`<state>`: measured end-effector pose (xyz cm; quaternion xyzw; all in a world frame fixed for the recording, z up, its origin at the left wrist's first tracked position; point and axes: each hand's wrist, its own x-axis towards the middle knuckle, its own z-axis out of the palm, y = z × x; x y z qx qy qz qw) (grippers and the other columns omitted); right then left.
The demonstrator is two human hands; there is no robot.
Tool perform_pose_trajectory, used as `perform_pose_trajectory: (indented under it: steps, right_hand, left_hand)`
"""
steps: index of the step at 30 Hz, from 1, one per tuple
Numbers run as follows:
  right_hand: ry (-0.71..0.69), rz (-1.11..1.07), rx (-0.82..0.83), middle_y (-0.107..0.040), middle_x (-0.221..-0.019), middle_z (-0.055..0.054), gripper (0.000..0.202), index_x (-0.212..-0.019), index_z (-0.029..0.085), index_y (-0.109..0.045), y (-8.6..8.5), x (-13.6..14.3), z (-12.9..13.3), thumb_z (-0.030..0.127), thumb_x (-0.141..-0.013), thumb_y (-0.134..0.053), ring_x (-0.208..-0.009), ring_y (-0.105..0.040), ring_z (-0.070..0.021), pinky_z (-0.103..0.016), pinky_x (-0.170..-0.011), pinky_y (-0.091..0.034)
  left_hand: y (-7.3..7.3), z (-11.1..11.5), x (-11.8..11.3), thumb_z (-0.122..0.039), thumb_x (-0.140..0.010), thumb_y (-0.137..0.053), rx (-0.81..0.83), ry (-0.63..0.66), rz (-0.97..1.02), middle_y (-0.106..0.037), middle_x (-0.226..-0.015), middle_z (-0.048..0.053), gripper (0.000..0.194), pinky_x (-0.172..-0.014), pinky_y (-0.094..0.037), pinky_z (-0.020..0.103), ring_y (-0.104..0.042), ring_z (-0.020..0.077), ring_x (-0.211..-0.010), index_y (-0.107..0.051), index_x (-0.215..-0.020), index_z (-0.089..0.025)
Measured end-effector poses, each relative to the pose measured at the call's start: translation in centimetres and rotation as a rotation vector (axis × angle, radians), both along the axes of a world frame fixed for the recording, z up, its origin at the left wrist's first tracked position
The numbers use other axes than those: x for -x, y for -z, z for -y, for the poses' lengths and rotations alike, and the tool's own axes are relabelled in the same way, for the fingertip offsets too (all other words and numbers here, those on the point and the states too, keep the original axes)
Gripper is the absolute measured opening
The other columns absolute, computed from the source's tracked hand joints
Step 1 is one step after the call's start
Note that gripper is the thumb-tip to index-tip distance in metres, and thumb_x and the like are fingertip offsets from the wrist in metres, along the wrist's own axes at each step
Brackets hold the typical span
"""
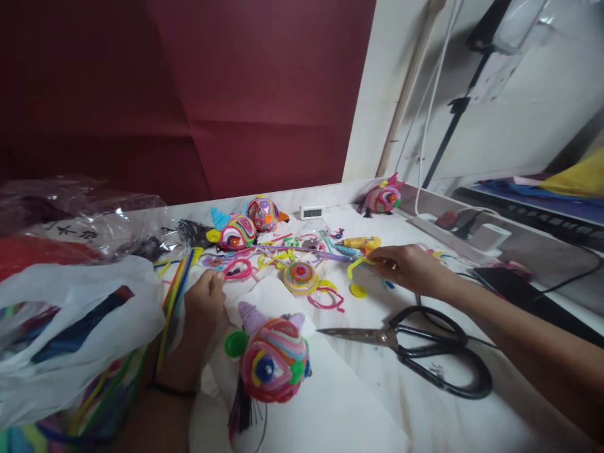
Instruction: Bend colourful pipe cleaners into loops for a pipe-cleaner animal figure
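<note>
Head view: A person's right hand (399, 267) reaches across a cluttered white table (363, 309), fingertips drawn together on a yellow strip (351, 269) that curls down beside a coiled multicolored disc (301, 274). The left hand (204, 301) hangs near a pink loop (240, 270), fingers curled inward; whether they pinch it, one cannot tell. Below, a horned, wool-striped ball figure (276, 365) rests on white paper (340, 393), black-handled scissors (384, 337) lying with blades together, tip toward it. A yellow glue gun (370, 242) sits just beyond the right fingers. So slender a strip probably handles best in a light pinch near one end, lifted clear of the tangled pieces before it is bent, with wrist and forearm kept off the scissors and fingertips away from the gun's nozzle.
</note>
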<state>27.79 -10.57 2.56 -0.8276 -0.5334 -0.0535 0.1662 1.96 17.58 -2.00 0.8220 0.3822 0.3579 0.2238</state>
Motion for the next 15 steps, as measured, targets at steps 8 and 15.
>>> perform_pose_trajectory:
  steps: [8,15]
  right_hand:
    - [-0.059,0.097,0.203,-0.067,-0.103,-0.006,0.025,-0.103,0.023,-0.066,0.1,0.3,-0.3,0.026,-0.08,-0.055,-0.071,-0.065,-0.017,-0.027,-0.065,-0.048]
    - [-0.169,0.189,0.002,-0.066,-0.104,-0.01,0.023,-0.099,0.02,-0.067,-1.3,2.8,-2.7,0.029,-0.084,-0.053,-0.087,-0.064,-0.0238,-0.033,-0.074,-0.048]
  left_hand:
    - [-1.8,1.1,-0.3,-0.031,-0.084,-0.04,-0.014,0.091,0.091,-0.043,-0.042,-0.006,0.025,-0.049,-0.034,0.023,-0.046,0.0122,-0.043,-0.042,-0.06,-0.022]
    - [-4.0,1.8,-0.3,-0.03,-0.086,-0.039,-0.11,0.105,0.125,-0.043,-0.041,-0.006,0.023,-0.049,-0.035,0.021,-0.047,0.0114,-0.042,-0.048,-0.067,-0.021]
